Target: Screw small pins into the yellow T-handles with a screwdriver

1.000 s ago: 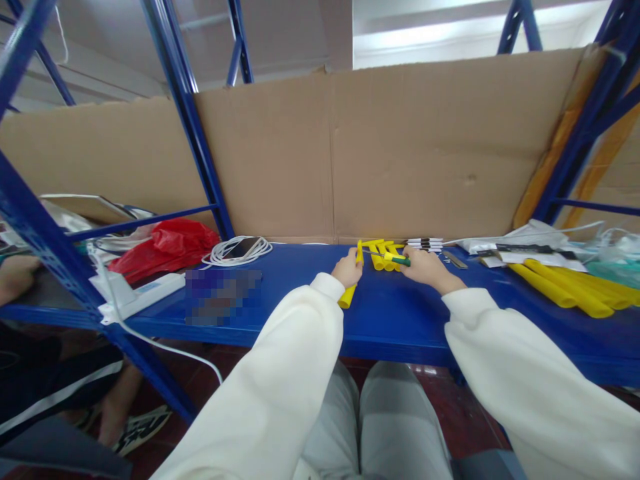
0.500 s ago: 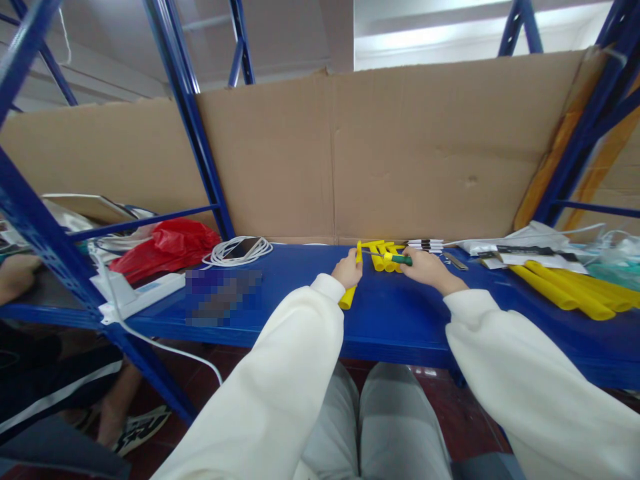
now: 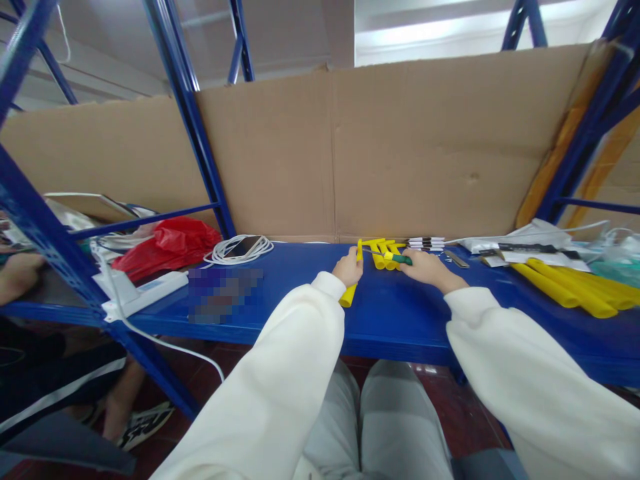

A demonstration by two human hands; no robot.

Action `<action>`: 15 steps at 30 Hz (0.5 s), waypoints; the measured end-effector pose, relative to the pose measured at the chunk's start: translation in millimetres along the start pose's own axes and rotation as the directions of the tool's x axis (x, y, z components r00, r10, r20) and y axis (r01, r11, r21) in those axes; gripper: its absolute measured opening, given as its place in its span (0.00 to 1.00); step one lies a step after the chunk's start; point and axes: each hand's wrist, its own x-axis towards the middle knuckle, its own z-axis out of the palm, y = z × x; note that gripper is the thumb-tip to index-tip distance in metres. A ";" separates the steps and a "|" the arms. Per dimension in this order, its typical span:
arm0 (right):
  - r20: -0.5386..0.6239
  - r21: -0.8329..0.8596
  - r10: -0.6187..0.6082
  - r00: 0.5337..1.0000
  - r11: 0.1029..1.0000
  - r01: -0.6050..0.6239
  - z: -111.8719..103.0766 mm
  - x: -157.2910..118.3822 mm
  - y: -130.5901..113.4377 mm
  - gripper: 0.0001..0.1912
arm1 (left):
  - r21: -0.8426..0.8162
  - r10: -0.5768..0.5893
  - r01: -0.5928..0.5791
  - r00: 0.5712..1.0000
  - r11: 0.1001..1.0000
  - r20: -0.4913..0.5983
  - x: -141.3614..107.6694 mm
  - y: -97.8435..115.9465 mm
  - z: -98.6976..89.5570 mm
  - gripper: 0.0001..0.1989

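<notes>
- Left hand (image 3: 347,268): grip closed round the yellow piece (image 3: 349,296), which is held tilted above the near middle of the bench (image 3: 395,320); its lower end sticks out below the fist, its top above.
- Right hand (image 3: 426,268): grip closed on the screwdriver (image 3: 401,259) by its green and yellow handle. Shaft lies roughly level, pointing left at the top of the piece. Tip is at or right beside it; can't tell if it's seated.
- Likely reason for the split: left fist braces the part, right drives the tool sideways, so neither load goes into the bench.
- Yellow row (image 3: 383,256) lies side by side just behind the screwdriver, probably lined up for short reach and easy counting.
- White-and-black strips (image 3: 425,244) are stacked just beyond the right hand, presumably to be near it; metal piece (image 3: 456,259) is right of them.
- Larger yellow tubes (image 3: 575,288) are bundled farther right, well apart from both hands, which looks like keeping the working spot free.
</notes>
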 end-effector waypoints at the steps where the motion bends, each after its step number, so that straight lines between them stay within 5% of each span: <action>1: -0.012 0.001 -0.003 1.000 1.000 0.003 0.1 0.1 0.6 0.13 | 0.001 0.000 0.000 1.000 1.000 0.001 0.3 -0.3 0.2 0.23; 15: -0.042 0.078 -0.046 0.998 0.996 0.050 3.7 3.2 5.9 0.13 | -0.007 -0.013 0.013 1.000 1.000 0.000 1.1 -0.7 -0.8 0.22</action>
